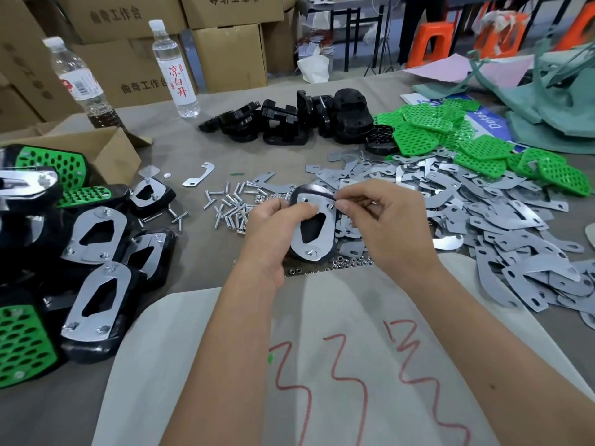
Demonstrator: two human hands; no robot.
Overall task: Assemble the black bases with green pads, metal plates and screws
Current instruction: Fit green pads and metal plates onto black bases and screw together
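Note:
My left hand [272,231] grips a black base [310,191] from its left side, plate side up. A metal plate [310,244] with a cut-out lies on the base, with a screw end at its near tip. My right hand [383,217] pinches something small at the plate's upper right hole; the item itself is hidden by the fingertips. Loose screws [230,204] lie just left of the hands, small nuts [351,261] just below them. Bare black bases [289,120] are heaped at the back, green pads [483,146] to their right, loose metal plates [483,207] on the right.
Finished assemblies [96,252] are piled at the left beside an open cardboard box [106,149]. Two water bottles [175,69] stand at the back left before stacked cartons. A white sheet with red marks [322,349] covers the near table. Green cloth [553,101] lies far right.

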